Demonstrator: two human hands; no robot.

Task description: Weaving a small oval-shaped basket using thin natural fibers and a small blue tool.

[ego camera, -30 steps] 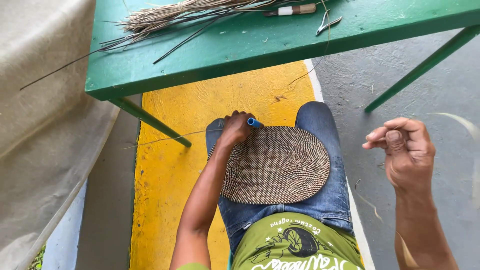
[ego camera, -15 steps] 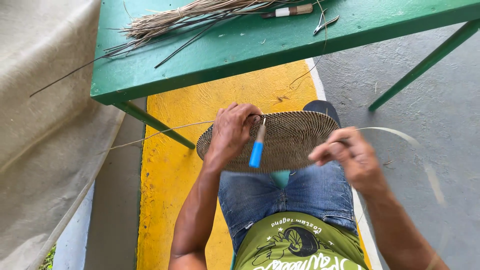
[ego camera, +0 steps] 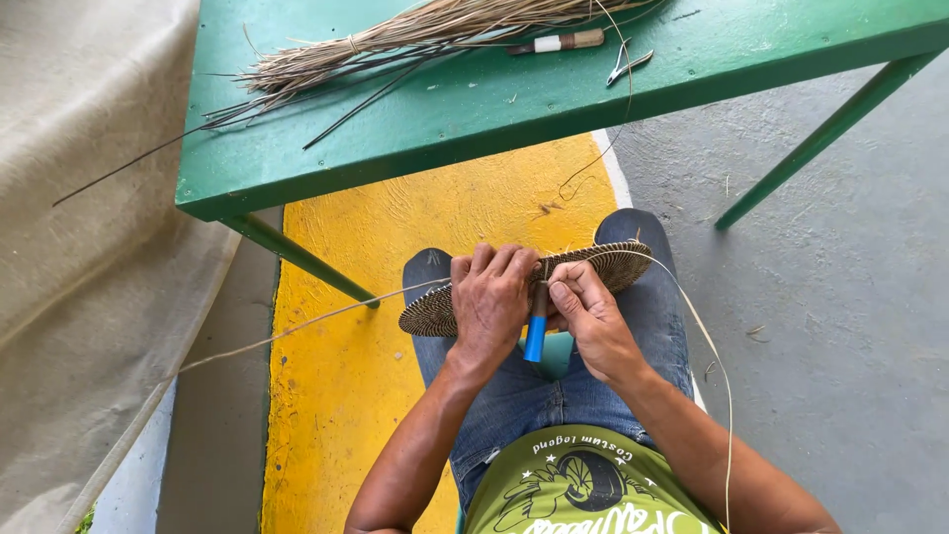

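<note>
The woven mat [ego camera: 524, 282] is resting tilted on edge across the person's knees, at the centre of the view, its near rim hidden behind both hands. The left hand [ego camera: 491, 297] is clamping the rim with fingers curled over the top. The right hand [ego camera: 588, 314] is pinching narrowly at the rim just beside it, and a blue-handled tool [ego camera: 535, 336] is hanging down between the two hands; which hand is gripping it cannot be told with certainty.

Progress: the mat is showing many tight coiled rows, so most of the body appears woven. A long loose strand [ego camera: 707, 346] is running from the rim, arcing out toward 4 o'clock and down past the right forearm, so stitching at the edge appears unfinished. A bundle of dry fibre [ego camera: 415, 35] is lying unused on the green table [ego camera: 474, 119] at 12 o'clock, beside a knife [ego camera: 559, 43] and small snips [ego camera: 629, 64].

Clearances: the table edge is standing near, just beyond the knees, limiting forward reach. A table leg [ego camera: 297, 257] is angling down at 10 o'clock. A cloth sheet [ego camera: 89, 297] is hanging at 9 o'clock. Open grey floor [ego camera: 840, 326] at 3 o'clock is giving the strand room to swing.
</note>
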